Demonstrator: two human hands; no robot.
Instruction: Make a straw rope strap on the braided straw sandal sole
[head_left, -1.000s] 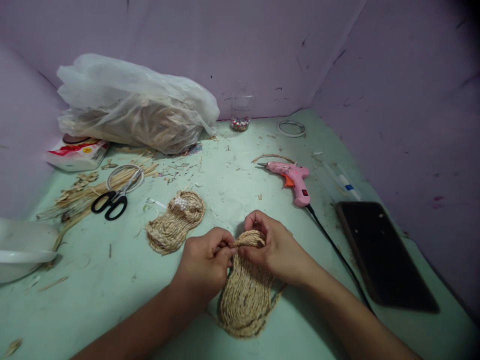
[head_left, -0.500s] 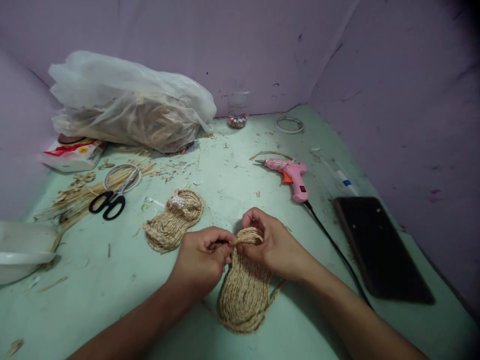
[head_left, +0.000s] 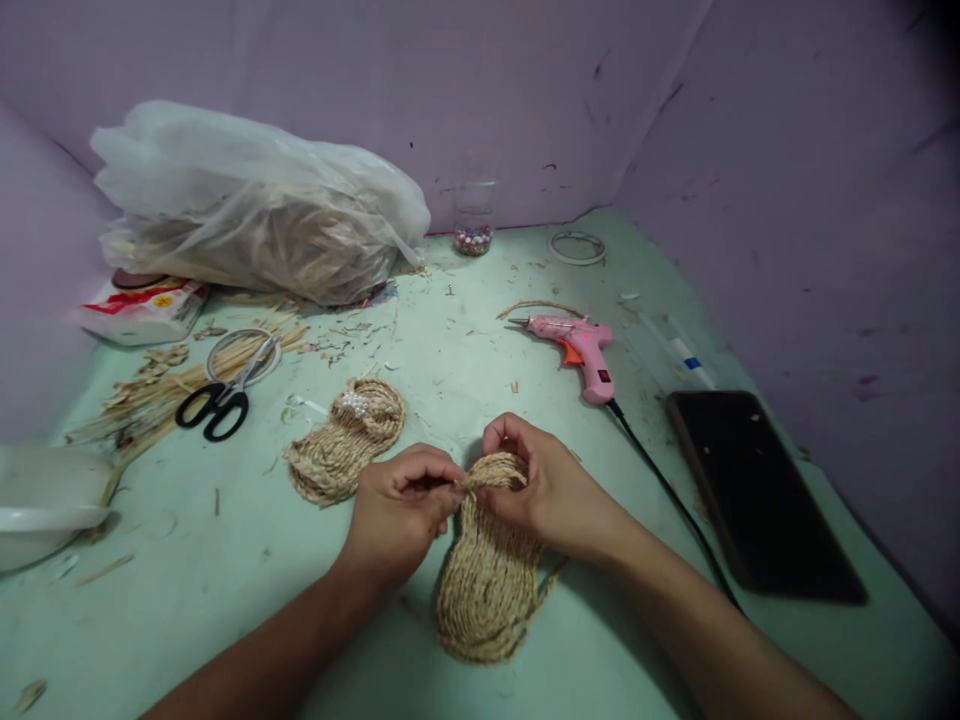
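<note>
A woven straw slipper (head_left: pixel 489 590) lies near the front centre, its sole toward me and a braided strap across its far end. My left hand (head_left: pixel 401 510) pinches the strap's left end at the sole's edge. Around the strap's right side my right hand (head_left: pixel 536 490) is closed, thumb in front and fingers behind. A loose braided end sticks out at the sole's right edge. Left of my hands lies a second, smaller-looking straw slipper (head_left: pixel 345 440) with white beads on its strap.
Pink glue gun (head_left: pixel 589 350) with a black cable and a dark phone (head_left: pixel 765 495) lie right. Scissors (head_left: pixel 225 398) rest on straw at left, near a white container (head_left: pixel 52 500). Behind are a plastic bag (head_left: pixel 262 210), a bead cup (head_left: pixel 472 238) and a ring (head_left: pixel 577 248).
My left hand has shifted very slightly left, its fingers still pinching the strap end. My right hand keeps its hold; the slipper has hardly moved.
</note>
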